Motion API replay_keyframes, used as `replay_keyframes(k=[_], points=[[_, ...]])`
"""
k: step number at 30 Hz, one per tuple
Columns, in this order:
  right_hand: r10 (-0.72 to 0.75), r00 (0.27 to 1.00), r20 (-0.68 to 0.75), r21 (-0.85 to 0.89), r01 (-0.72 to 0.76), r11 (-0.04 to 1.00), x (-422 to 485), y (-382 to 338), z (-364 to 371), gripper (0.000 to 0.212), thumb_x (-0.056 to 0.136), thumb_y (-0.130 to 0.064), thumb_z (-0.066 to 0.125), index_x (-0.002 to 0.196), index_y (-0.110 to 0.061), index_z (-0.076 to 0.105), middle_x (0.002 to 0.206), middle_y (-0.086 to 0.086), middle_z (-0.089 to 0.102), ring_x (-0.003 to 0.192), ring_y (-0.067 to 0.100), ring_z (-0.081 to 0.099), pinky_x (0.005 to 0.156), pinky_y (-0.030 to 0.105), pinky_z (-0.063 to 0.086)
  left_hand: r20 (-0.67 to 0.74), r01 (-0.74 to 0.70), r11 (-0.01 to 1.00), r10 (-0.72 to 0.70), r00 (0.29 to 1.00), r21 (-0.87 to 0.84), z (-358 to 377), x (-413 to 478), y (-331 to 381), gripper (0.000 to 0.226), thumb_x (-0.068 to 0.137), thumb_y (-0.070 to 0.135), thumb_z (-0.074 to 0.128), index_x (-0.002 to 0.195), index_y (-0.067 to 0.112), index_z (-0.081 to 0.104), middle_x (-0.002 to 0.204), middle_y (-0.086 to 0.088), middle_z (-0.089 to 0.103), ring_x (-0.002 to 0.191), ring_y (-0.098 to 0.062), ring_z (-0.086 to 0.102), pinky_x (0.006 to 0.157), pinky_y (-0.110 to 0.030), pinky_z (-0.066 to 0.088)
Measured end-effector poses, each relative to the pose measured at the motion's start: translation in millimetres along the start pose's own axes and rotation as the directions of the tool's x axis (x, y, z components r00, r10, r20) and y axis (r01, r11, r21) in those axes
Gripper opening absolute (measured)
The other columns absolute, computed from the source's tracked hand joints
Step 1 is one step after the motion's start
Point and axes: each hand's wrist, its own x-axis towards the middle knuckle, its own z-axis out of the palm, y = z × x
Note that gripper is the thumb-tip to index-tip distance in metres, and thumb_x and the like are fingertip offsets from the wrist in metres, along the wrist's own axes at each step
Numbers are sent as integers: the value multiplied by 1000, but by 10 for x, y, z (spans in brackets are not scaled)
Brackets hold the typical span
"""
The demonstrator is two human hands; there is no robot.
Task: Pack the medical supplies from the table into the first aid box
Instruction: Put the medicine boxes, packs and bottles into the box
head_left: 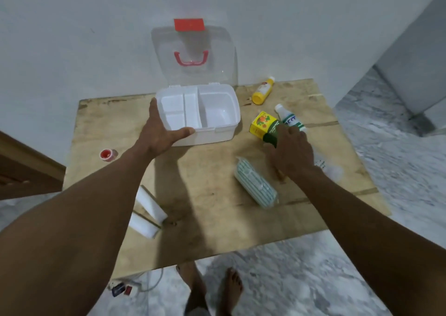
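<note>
The white first aid box (217,132) stands open at the back of the wooden table (205,209), its clear lid (193,50) with a red handle upright against the wall. A white divided tray fills its left half. My left hand (160,132) grips the box's front left corner. My right hand (289,154) rests with fingers spread over the near end of a yellow and green carton (263,123) and a white bottle (288,117). A yellow bottle (263,91) lies behind them. A green-striped cotton roll (255,186) lies near my right wrist.
Two white bandage packs (148,209) lie near the table's front left edge. A small red-capped jar (108,155) sits at the left edge. A clear plastic item (333,169) lies to the right of my wrist. A power strip (123,289) and my bare feet are on the floor.
</note>
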Motion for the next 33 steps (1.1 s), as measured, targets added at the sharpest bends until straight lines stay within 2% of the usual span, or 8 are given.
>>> replay_keyframes(k=[3, 8, 17, 20, 23, 27, 30, 33], points=[[26, 1000, -4, -41, -26, 999, 98, 146, 11, 65, 88, -38, 64, 141, -10, 40, 137, 20, 45, 124, 38, 44, 94, 49, 45, -1, 32, 999, -32, 999, 17, 1, 19, -52, 123, 69, 47, 87, 157, 22, 5, 154, 1, 36, 137, -23, 40, 111, -45, 39], [66, 996, 52, -83, -61, 995, 158, 297, 74, 67, 83, -38, 69, 138, -12, 40, 134, 19, 44, 119, 37, 46, 92, 46, 45, 1, 45, 998, -45, 999, 41, -3, 28, -83, 132, 54, 69, 83, 155, 28, 8, 156, 2, 33, 139, -26, 38, 111, -53, 39], [69, 997, 38, -81, -65, 995, 289, 317, 64, 65, 82, -31, 73, 132, 0, 45, 128, 19, 44, 116, 34, 48, 89, 43, 48, 0, -29, 1000, 29, 1000, 3, 9, 14, -53, 123, 57, 61, 84, 153, 25, 16, 147, 6, 37, 133, -21, 41, 108, -51, 42], [66, 997, 31, -36, -65, 997, 288, 291, 5, 68, 76, -31, 76, 129, -1, 46, 124, 19, 44, 114, 34, 48, 87, 43, 49, -2, -48, 999, 48, 999, -17, 29, 4, -45, 113, 61, 52, 84, 150, 24, 20, 140, 9, 40, 129, -18, 43, 106, -47, 44], [35, 999, -38, 46, -33, 998, 274, 225, -83, 66, 77, -26, 75, 131, -1, 45, 120, 20, 48, 108, 38, 55, 84, 43, 50, -3, -42, 998, 41, 999, -36, 32, 8, -66, 114, 61, 54, 86, 150, 28, 18, 140, 9, 40, 127, -19, 44, 103, -48, 46], [62, 998, -1, 211, -61, 976, 327, 86, -417, 57, 79, -21, 75, 127, -4, 48, 117, 22, 52, 104, 41, 57, 82, 39, 47, -34, -62, 995, 59, 998, -83, 64, -43, -27, 103, 73, 27, 88, 149, 24, 18, 135, 11, 40, 122, -14, 43, 91, -30, 43], [66, 998, -17, 286, -59, 956, 367, -48, -725, 56, 76, -13, 72, 127, -13, 50, 116, 20, 53, 100, 39, 59, 78, 36, 47, -38, -83, 989, 79, 996, -121, 52, -85, 33, 99, 72, 21, 89, 146, 25, 22, 132, 10, 44, 117, -10, 47, 83, -18, 40], [-10, 999, -33, 257, 18, 966, 396, -228, -950, 59, 74, -9, 69, 129, -17, 48, 112, 17, 57, 101, 36, 58, 75, 31, 42, -48, -99, 982, 92, 995, -160, 24, -94, 68, 94, 69, 16, 90, 139, 28, 27, 124, 16, 49, 105, 13, 50, 77, -8, 40]])
